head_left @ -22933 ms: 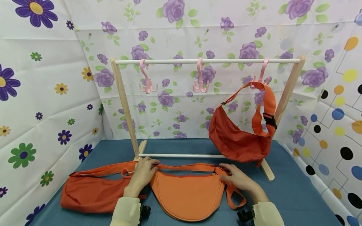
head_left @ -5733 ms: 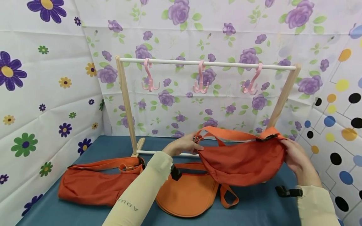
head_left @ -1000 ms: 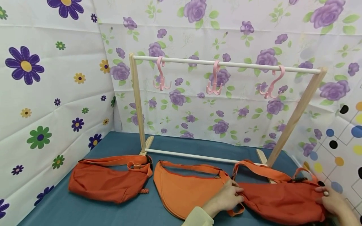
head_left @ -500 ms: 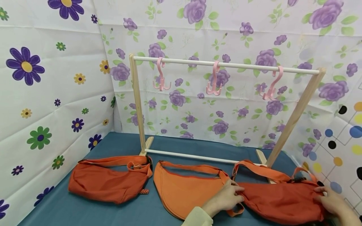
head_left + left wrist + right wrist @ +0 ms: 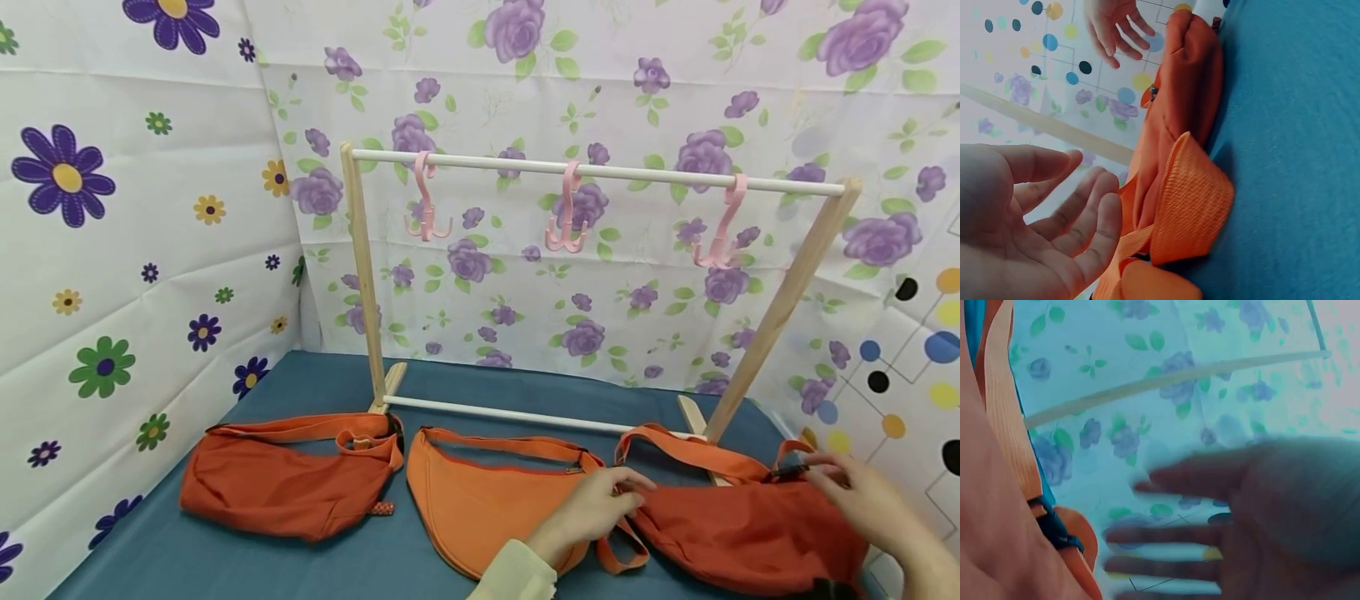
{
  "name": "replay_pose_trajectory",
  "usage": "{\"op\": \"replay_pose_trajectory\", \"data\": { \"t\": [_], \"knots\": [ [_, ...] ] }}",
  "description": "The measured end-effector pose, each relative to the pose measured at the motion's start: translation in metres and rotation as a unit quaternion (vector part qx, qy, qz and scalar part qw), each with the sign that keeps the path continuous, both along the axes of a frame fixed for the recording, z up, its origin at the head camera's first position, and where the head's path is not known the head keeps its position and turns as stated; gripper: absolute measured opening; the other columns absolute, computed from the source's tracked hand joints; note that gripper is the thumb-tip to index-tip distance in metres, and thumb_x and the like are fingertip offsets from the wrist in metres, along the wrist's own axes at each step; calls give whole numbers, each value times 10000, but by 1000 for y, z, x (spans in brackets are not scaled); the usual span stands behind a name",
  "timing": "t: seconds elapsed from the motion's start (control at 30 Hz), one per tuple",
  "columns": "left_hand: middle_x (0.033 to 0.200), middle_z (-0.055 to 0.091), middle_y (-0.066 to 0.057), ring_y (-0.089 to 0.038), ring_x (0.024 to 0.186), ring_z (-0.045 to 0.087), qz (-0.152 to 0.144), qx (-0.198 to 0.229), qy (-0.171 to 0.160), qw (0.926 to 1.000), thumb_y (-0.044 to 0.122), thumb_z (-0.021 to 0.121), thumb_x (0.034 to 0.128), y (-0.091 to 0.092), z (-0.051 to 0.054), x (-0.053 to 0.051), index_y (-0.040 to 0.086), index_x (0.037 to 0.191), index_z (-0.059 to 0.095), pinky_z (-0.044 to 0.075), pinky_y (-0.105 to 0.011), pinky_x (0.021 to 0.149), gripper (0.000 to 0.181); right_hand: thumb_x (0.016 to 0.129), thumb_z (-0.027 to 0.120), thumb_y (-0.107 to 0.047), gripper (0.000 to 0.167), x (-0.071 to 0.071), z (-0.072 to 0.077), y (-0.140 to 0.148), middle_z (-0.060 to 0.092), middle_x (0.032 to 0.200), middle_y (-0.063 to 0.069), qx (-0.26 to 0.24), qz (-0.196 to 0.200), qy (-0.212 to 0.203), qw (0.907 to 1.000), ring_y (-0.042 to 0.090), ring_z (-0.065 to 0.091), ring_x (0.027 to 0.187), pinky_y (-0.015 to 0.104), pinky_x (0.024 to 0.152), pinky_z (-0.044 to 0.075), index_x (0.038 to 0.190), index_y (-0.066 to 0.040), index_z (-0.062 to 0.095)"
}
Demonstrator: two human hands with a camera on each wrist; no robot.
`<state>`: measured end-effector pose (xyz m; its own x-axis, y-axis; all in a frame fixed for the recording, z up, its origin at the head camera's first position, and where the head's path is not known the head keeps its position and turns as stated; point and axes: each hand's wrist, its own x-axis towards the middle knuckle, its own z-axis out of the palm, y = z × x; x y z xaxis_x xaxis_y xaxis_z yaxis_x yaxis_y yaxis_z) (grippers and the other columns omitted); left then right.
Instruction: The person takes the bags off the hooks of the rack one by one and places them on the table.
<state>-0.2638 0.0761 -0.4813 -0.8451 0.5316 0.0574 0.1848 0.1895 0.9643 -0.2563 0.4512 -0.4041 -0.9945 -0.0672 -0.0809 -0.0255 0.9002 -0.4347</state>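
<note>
Three waist bags lie in a row on the blue cloth. The red-orange one on the right (image 5: 750, 533) has its strap laid along the top and a black buckle (image 5: 1057, 528) near its right end. Above that end hovers my right hand (image 5: 870, 504), fingers spread and empty in the right wrist view. My left hand (image 5: 596, 508), fingers loosely bent and empty in the left wrist view, is over the gap between this bag and the middle one. The middle bag (image 5: 487, 508) is lighter orange and half-moon shaped. At the left sits another red-orange bag (image 5: 285, 487).
Behind the bags stands a wooden rack with a white top rail (image 5: 495, 164). Three pink hooks hang from it: left (image 5: 426, 204), middle (image 5: 567, 208) and right (image 5: 723, 225). A white lower bar (image 5: 495, 412) runs close behind the bags. Patterned cloth walls (image 5: 150, 292) enclose the table.
Long before, the right bag hung on the right hook; then both hands held it lower, and a second ago it lay on the table under them. Now both hands have lifted off it.
</note>
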Motion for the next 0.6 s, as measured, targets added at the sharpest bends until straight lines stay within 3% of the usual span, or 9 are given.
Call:
{"op": "replay_pose_trajectory", "data": {
  "t": [0.1,0.17,0.3,0.4,0.47,0.6],
  "knots": [
    [976,748,-19,-181,740,658,163,230,-92,9996,142,607,1063,-7,14,6,184,1195,760,498,-263,588,206,1129,484,-284,484,-3,2,-15,596,1269,321,-681,700,-216,9950,414,652,1063,437,780,578,1392,121,521],
    [991,754,-39,-184,830,690,241,364,-13,9990,139,605,1063,-11,17,5,162,1175,759,545,-276,671,192,1120,508,-282,474,-4,2,-24,616,1285,241,-1063,1071,-297,9881,316,661,1064,382,770,579,1415,88,528],
    [985,748,-74,-225,859,695,379,574,10,9976,141,607,1063,-18,22,2,131,1138,755,584,-351,748,167,1127,490,-275,450,-9,-2,-38,652,1287,180,-1560,1729,-408,9716,251,674,1089,393,799,586,1448,38,521],
    [976,738,-67,-246,872,694,478,707,31,9963,148,607,1065,-25,26,0,122,1131,750,595,-405,785,159,1134,470,-263,440,-9,-1,-55,648,1320,183,-1707,1811,-571,9668,202,676,1101,365,813,586,1472,18,501],
    [979,732,-61,-250,880,691,520,767,70,9957,149,602,1069,-29,27,-3,115,1138,745,592,-431,798,163,1129,481,-293,475,-6,3,-70,626,1340,207,-1740,1626,-723,9685,191,671,1097,365,830,580,1483,23,482],
    [1008,727,-59,-227,892,687,557,718,196,9957,163,593,1075,-37,28,-7,105,1170,736,588,-452,822,181,1123,498,-279,466,-6,4,-90,597,1381,235,-1678,1715,-686,9684,211,673,1093,370,836,580,1493,5,486]
  ]
}}
